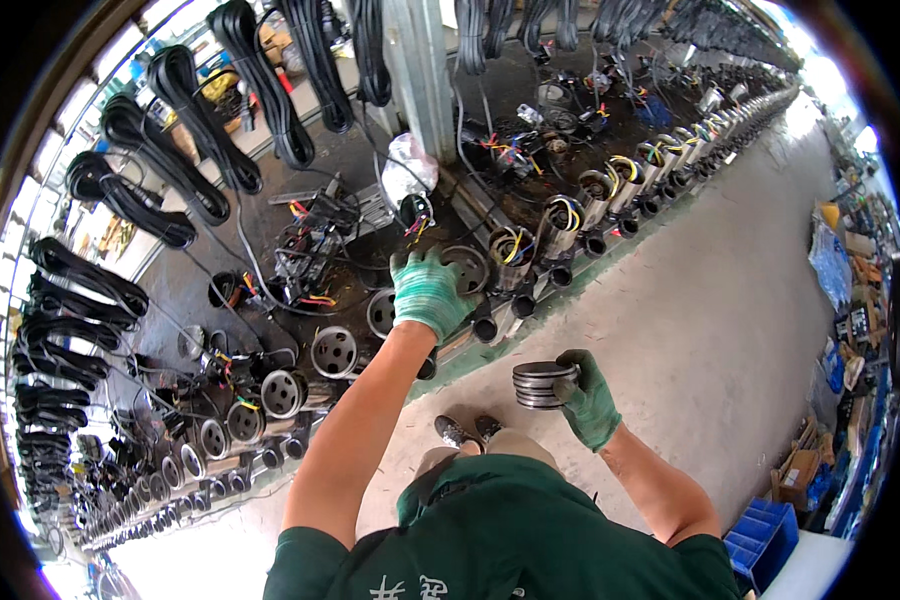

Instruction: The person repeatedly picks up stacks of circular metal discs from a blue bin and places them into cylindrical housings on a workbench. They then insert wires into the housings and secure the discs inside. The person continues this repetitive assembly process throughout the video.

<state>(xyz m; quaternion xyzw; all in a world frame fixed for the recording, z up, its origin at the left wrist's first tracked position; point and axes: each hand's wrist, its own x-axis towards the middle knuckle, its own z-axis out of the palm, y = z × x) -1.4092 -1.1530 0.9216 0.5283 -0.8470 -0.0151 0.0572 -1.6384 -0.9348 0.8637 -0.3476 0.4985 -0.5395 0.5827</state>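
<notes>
From my remote seat, the biggest thing I see is the smooth grey floor (690,270), running right of a long workbench (325,160) whose dark top is stained and cluttered; a green strip follows the bench's near edge. A square metal post (417,80) rises through the work area. Along the far right of the room lie cartons and plastic wrapping, with a blue plastic crate (762,540) at the lower right. Bundled black cables (260,85) hang in a row above the bench, their leads trailing down onto it.

Cylindrical metal housings (562,222) line the bench's edge — those to the right of the gloved left hand (430,295) are uncapped, with coloured wires showing. That hand reaches over the bench, fingers moderately spread, against a round grey cover (465,270); I can't tell whether it grips it. The gloved right hand (588,400) is out over the floor, well apart from the left, fingers and thumb clasped on the side of a stack of round metal discs (545,385) — held roughly level. Left of the working arm sit more round covers with holes (334,352). Smallest are the red and yellow wire ends (315,300) scattered across the dark surface.
</notes>
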